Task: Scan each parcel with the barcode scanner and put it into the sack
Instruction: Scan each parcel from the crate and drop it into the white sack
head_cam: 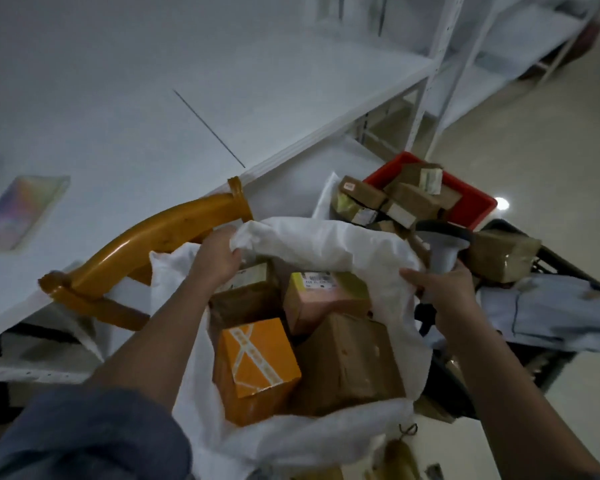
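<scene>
Parcels lie inside the open white sack [343, 244], among them an orange box [257, 368]. Left hand [219, 258] reaches forward, its fingers curled on the sack's far rim. Right hand [444, 289] grips the barcode scanner [442, 247] together with the sack's right edge.

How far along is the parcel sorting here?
Partly done. Several boxes, like the orange box, already lie in the white sack. The left hand holds its rim open; the right hand grips the scanner. More parcels wait in the red bin.
</scene>
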Action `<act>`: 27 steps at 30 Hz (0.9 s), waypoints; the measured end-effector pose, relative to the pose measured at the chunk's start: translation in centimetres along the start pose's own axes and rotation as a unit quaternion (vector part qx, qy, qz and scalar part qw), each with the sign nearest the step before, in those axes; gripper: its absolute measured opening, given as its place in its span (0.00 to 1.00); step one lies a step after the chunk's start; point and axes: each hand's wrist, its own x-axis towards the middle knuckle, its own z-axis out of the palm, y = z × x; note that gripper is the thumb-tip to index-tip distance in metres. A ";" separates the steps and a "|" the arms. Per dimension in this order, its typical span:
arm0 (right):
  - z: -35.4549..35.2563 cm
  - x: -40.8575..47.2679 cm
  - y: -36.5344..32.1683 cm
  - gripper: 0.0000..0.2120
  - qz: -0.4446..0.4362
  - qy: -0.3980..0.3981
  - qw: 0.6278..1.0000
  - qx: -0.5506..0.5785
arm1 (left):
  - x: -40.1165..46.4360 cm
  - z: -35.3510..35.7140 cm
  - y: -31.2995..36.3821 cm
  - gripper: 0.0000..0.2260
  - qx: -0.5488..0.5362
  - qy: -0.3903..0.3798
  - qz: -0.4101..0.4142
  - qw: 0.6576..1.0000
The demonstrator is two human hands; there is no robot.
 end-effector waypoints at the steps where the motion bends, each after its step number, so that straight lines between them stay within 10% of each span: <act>1: 0.1 0.0 0.2 0.27 0.001 0.010 1.000 0.003 | 1.2 0.4 -0.2 0.19 0.008 -0.012 0.001 1.000; 9: 0.4 0.2 1.4 0.20 -0.007 0.054 0.999 0.005 | 6.0 3.5 -1.5 0.14 0.089 -0.055 0.023 0.994; 27: 4.3 -2.1 -2.2 0.20 -0.102 -0.078 0.992 0.014 | 2.5 -8.0 -3.2 0.05 -0.034 0.285 -0.013 0.958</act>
